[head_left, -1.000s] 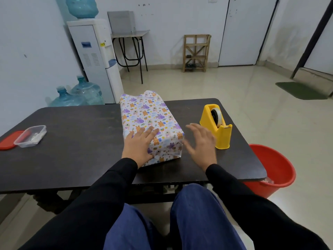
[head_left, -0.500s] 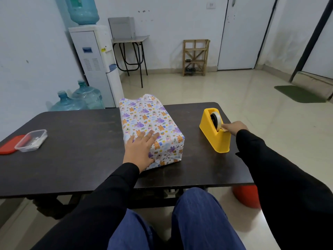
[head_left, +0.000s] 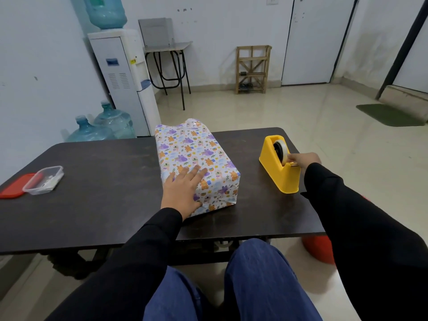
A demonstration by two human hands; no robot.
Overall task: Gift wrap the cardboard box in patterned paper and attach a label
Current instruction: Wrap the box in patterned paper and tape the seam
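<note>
The box (head_left: 192, 154), covered in white paper with purple and orange animal prints, lies lengthwise in the middle of the dark table (head_left: 104, 198). My left hand (head_left: 183, 191) rests flat on its near top corner, fingers spread. A yellow tape dispenser (head_left: 276, 169) stands to the right of the box. My right hand (head_left: 303, 159) is at the dispenser's cutter end, fingers pinched on the tape end. The far end of the wrapping looks loose and puffed.
A clear plastic container (head_left: 44, 179) with small items sits at the table's left edge beside its red lid (head_left: 11, 189). A red bucket (head_left: 318, 249) stands on the floor under the table's right corner. A water dispenser (head_left: 122, 79) and bottles stand behind.
My right hand left the box's near end and moved right to the tape dispenser, where it now pinches the tape. The left hand stayed pressed on the box.
</note>
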